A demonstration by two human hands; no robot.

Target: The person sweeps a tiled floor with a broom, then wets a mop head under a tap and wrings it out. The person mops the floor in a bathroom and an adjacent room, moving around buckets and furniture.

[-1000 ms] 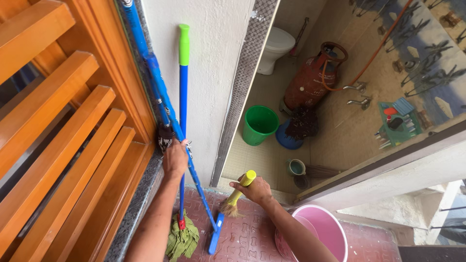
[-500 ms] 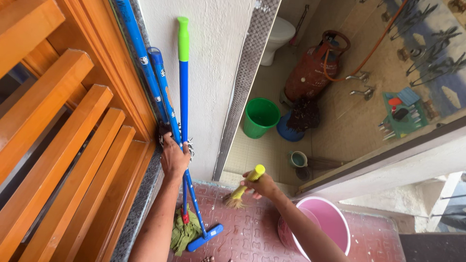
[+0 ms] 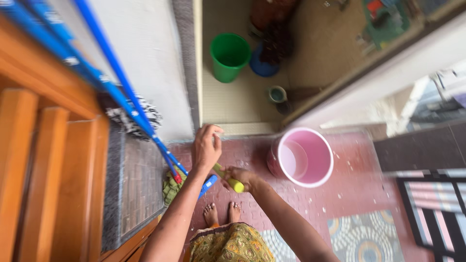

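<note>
Open red patterned floor tiles are seen right of the round pink plastic bucket. Passage on the left is blocked by slanted blue mop handles against the white wall; farther off, the doorway is narrowed by a green plastic bucket.

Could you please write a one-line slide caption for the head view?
Right hand grips a yellow-handled brush, left hand open above it, beside blue mop poles and a pink bucket.
</note>
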